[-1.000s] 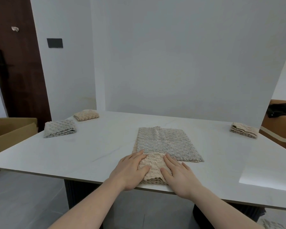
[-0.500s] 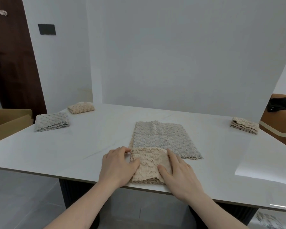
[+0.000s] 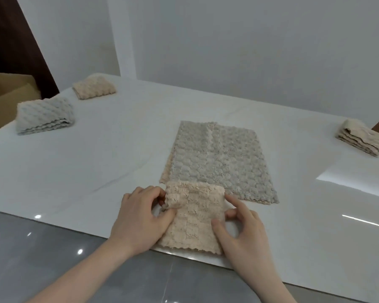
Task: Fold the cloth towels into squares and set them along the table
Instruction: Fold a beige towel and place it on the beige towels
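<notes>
Now your left hand (image 3: pixel 140 217) pinches the left edge of the small beige towel (image 3: pixel 195 217), thumb on top and fingers curled under. Your right hand (image 3: pixel 241 230) grips its right edge the same way, with one finger lying straight along the side. That beige towel is folded into a square and sits at the near edge of the white table (image 3: pixel 96 160). Its far edge lies on the flat gray towel (image 3: pixel 219 162), which is spread out in the middle. On the far left sit a folded gray towel (image 3: pixel 45 115) and a folded beige towel (image 3: pixel 94 86), a little apart. Far to the right sits another folded beige towel (image 3: pixel 362 139). A cardboard box (image 3: pixel 7 99) stands beside the table, left.
</notes>
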Demonstrator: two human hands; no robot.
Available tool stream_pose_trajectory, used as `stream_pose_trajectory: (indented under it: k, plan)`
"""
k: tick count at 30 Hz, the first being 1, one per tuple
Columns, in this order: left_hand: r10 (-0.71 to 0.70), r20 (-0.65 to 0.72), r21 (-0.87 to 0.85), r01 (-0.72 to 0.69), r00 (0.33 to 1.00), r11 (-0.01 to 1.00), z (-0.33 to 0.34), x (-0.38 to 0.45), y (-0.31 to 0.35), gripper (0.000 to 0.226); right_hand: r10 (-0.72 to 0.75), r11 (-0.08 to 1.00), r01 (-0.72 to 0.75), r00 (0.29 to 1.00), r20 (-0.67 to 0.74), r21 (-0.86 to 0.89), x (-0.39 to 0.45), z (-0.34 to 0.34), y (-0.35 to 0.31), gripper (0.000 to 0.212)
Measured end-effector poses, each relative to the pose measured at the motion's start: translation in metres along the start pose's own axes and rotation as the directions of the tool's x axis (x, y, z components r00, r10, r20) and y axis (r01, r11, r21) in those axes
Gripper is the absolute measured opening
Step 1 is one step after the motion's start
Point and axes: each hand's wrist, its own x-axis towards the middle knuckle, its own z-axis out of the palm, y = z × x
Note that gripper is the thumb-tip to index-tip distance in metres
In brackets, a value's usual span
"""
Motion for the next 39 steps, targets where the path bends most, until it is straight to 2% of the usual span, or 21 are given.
stream_pose_trajectory:
  k: [3,6,8,11,14,18,22,30,39]
  plan:
    - [-0.191,0.107,-0.09,0.201,0.976,0.976,-0.012,0.005,0.013,0.02,0.14,0.988,-0.144,0.987,0.075,0.048,0.002,-0.006,-0.019,0.061]
    - [-0.408,0.284,-0.19,0.468,0.868,0.863,-0.04,0.007,0.043,0.023,0.329,0.91,-0.371,0.918,0.222,0.185,0.004,-0.028,-0.052,0.063]
    - [-0.456,0.343,-0.282,0.553,0.822,0.784,-0.069,0.003,0.074,0.02,0.375,0.847,-0.454,0.879,0.295,0.276,0.0,-0.056,-0.083,0.051]
    - [-0.473,0.372,-0.351,0.593,0.799,0.725,-0.118,-0.012,0.128,0.027,0.363,0.834,-0.463,0.87,0.335,0.299,-0.017,-0.108,-0.129,0.028]
    - [-0.483,0.388,-0.4,0.615,0.785,0.679,-0.161,-0.029,0.176,0.039,0.352,0.821,-0.481,0.85,0.391,0.308,-0.032,-0.156,-0.159,0.02]
    - [-0.445,0.42,-0.458,0.608,0.791,0.648,-0.185,-0.043,0.215,0.026,0.336,0.792,-0.511,0.822,0.459,0.335,-0.038,-0.198,-0.171,0.015]
    - [-0.417,0.443,-0.46,0.6,0.794,0.654,-0.183,-0.039,0.235,0.03,0.331,0.788,-0.516,0.815,0.476,0.335,-0.03,-0.22,-0.172,0.016]
    - [-0.327,0.43,-0.395,0.501,0.842,0.77,-0.16,0.007,0.257,0.023,0.376,0.796,-0.499,0.851,0.366,0.342,-0.01,-0.246,-0.152,0.012]
    - [-0.266,0.5,-0.339,0.468,0.825,0.816,-0.102,0.036,0.302,0.024,0.406,0.8,-0.471,0.881,0.242,0.372,0.006,-0.3,-0.113,0.006]
